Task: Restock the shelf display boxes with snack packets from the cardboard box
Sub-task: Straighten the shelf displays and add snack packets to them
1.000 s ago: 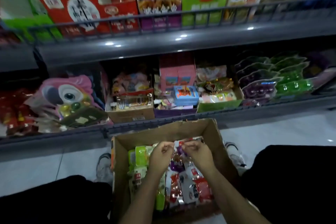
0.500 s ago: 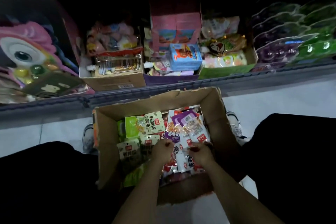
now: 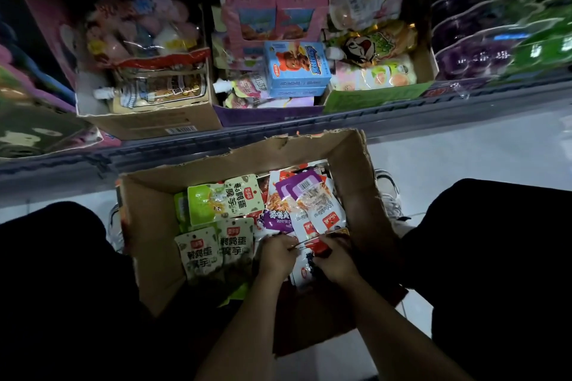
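Both hands have sunk lower into the cardboard box (image 3: 148, 226): the left hand (image 3: 276, 254) and right hand (image 3: 335, 260) pinch white packets (image 3: 305, 269) at lower centre, and these slippery packets may slide out of such a loose grip.

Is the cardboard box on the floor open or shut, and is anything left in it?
Open, and not empty. The cardboard box has its top uncovered, and snack packets lie across its inside.
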The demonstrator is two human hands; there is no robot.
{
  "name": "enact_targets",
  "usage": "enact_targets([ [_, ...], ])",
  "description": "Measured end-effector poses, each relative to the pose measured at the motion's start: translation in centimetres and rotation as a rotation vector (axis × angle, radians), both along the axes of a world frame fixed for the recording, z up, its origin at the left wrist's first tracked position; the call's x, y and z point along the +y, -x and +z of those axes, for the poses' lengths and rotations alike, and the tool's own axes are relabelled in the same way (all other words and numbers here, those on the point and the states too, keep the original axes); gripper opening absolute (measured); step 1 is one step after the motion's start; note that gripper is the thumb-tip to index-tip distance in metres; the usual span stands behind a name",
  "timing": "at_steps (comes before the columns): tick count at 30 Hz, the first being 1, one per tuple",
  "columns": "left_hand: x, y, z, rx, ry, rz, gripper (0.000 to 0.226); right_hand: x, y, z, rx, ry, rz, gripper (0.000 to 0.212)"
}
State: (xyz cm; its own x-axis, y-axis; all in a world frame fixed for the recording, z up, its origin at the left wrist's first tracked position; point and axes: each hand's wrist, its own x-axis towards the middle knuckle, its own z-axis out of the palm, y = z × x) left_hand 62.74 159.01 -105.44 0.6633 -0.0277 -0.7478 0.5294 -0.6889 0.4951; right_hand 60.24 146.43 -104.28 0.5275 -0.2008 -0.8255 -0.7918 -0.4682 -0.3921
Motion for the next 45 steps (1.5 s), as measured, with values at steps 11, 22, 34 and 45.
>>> enact_targets([
  [11, 0.4, -1.3, 0.3, -0.05, -0.102, -0.037, 0.018, 0.2, -0.6, 0.2, -0.102, -0.114, -0.113, 0.053],
  [22, 3.7, -3.8, 1.7, -0.261, 0.013, 0.491, 0.017, 2.4, -2.5, 0.8, -0.165, -0.141, 0.1, 0.057],
  [34, 6.0, -5.9, 6.1, -0.208, 0.159, 0.672, 0.022, 4.2, -4.4, 2.9, -0.317, -0.264, -0.192, 0.01],
  [45, 7.4, -7.0, 17.5, -0.143, 0.534, 0.714, 0.015, 2.9, -6.8, 14.7, -0.522, -0.418, -0.18, 0.01],
])
